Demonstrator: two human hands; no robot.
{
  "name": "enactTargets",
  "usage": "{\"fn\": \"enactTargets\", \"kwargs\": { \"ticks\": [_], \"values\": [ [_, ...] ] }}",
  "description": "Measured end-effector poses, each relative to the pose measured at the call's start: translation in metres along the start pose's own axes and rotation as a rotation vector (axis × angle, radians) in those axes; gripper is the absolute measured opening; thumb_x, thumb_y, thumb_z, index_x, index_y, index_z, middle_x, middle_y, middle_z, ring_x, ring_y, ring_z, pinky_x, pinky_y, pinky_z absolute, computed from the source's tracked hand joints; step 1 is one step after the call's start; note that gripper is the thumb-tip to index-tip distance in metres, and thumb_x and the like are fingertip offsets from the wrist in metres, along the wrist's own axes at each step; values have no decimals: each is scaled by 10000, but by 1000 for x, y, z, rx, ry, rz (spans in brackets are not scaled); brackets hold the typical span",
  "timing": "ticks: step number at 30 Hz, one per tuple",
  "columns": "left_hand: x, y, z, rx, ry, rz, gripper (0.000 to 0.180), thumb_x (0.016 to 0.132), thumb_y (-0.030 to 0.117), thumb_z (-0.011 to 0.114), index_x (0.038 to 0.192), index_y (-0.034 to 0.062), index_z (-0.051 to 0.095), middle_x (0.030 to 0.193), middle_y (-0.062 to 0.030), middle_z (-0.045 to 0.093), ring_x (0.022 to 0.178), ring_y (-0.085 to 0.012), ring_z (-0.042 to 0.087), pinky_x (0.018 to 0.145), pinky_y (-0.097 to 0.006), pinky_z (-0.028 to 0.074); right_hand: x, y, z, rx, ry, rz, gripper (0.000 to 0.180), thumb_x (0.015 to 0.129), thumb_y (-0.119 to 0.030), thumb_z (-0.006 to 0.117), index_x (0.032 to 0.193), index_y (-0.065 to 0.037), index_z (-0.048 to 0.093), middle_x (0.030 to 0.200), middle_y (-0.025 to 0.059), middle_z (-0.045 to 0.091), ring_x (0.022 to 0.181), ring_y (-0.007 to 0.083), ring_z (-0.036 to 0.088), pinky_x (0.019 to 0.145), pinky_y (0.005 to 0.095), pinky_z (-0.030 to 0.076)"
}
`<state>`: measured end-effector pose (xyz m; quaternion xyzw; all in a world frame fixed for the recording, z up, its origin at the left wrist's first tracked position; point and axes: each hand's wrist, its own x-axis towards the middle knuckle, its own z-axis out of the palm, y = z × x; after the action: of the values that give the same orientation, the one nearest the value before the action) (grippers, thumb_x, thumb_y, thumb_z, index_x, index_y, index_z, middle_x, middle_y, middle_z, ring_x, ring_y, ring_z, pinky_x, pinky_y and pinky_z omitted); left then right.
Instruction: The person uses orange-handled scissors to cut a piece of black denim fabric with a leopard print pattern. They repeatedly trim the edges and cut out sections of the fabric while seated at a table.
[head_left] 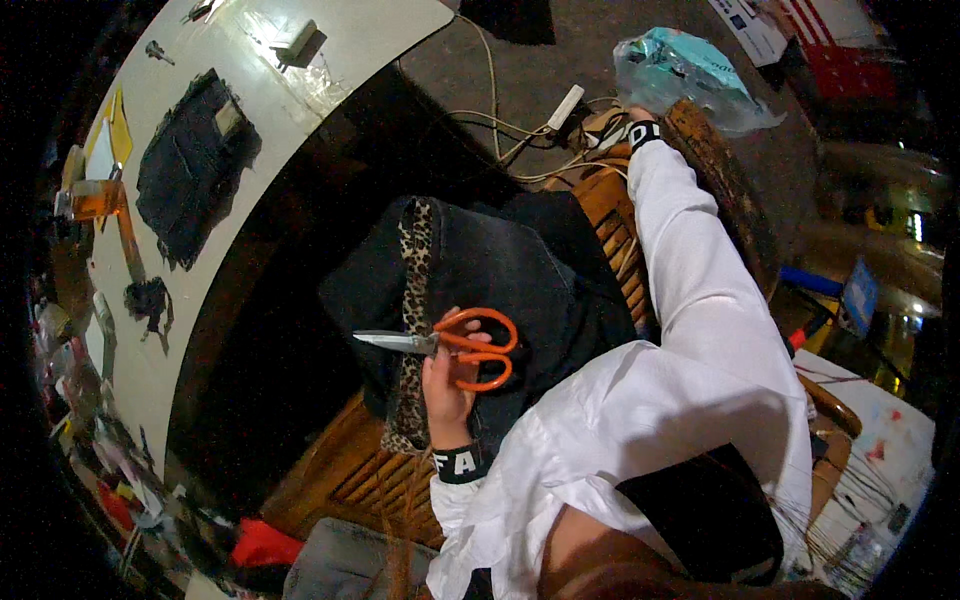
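My left hand (450, 393) is closed on a pair of scissors (480, 348) with orange handles. Their steel blades lie together and point to the left. Under that hand, dark grey denim cloth (500, 265) with a leopard-print band (412, 270) is spread over my lap. My right arm is stretched far out to the upper right. Only a small part of my right hand (641, 116) shows past the black cuff, beside a clear and teal plastic bag (690, 75) and a wooden chair arm; its fingers are hidden.
A white table (245, 180) curves along the left, bearing a dark frayed denim piece (195, 165) and small items. A white power strip (566, 107) with cables lies on the floor ahead. Slatted wooden seating (345, 470) is beneath me. Red cloth (265, 543) shows lower left.
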<state>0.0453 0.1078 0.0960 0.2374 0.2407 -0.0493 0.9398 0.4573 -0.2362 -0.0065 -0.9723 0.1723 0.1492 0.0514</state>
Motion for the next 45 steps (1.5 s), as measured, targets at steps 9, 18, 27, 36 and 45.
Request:
{"fn": "enactTargets", "kwargs": {
  "ticks": [9, 18, 27, 36, 45],
  "values": [
    [0, 3, -5, 7, -35, 29, 454, 971, 245, 411, 1355, 11, 350, 1182, -155, 552, 1022, -239, 590, 860, -363, 499, -83, -41, -2, 45, -6, -313, 592, 838, -478, 551, 1111, 48, 556, 1028, 242, 617, 945, 376, 599, 810, 456, 473],
    [-8, 0, -16, 277, 24, 90, 381, 968, 258, 435, 1223, -17, 504, 1101, -109, 615, 1021, -197, 590, 845, -297, 467, -392, -78, -32, 649, -305, -1173, 305, 752, -68, 685, 1035, -24, 580, 987, 125, 607, 914, 259, 600, 802, 327, 470],
    [-36, -66, 4, 751, 167, 582, 332, 975, 279, 429, 1148, 29, 561, 1133, -33, 492, 817, -119, 563, 681, -254, 466, -448, -52, -9, 661, -413, -1027, 374, 709, -29, 686, 1040, -20, 511, 939, 135, 594, 797, 231, 613, 720, 297, 487],
    [-103, -27, -4, 1337, 273, 729, 337, 792, 168, 634, 1088, 18, 576, 1083, -151, 532, 1038, -317, 492, 904, -384, 396, -441, -32, -15, 721, -714, -649, 169, 829, -166, 684, 886, -54, 571, 641, -59, 517, 521, 16, 441, 465, 173, 325],
    [-159, 3, -94, 1597, 518, 533, 524, 754, 190, 681, 1230, 77, 493, 1229, -149, 496, 1185, -345, 428, 1018, -410, 325, -431, -36, -24, 796, -802, -525, 246, 855, -226, 659, 723, -100, 495, 575, -76, 422, 462, 17, 355, 410, 192, 252]
  ]
}}
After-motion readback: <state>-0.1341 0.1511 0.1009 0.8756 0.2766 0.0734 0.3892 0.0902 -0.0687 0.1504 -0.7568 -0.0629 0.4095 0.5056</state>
